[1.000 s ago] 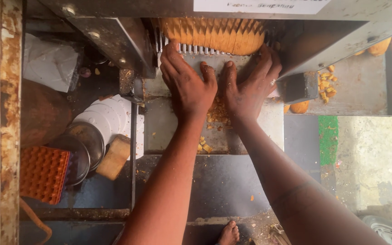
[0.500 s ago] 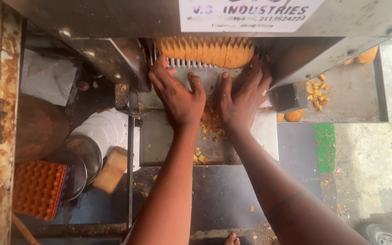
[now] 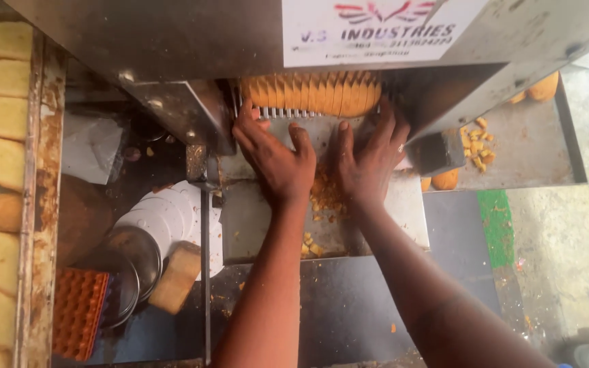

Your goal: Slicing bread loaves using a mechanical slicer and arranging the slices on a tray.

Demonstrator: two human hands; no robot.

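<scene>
Both hands' fingers spread flat, left hand [image 3: 277, 160] and right hand [image 3: 366, 163] hide the sliced loaf's [image 3: 311, 93] lower edge.

A rough grey concrete floor [image 3: 567, 225] lies along the right, with a green painted strip [image 3: 494, 228] beside the dark counter [image 3: 349, 307], and a rusty metal rail [image 3: 41, 204] borders the left edge in daylight

White rectangular label [image 3: 376, 31] on steel machine housing [image 3: 172, 41], top centre; red emblem, dark and red lettering
</scene>
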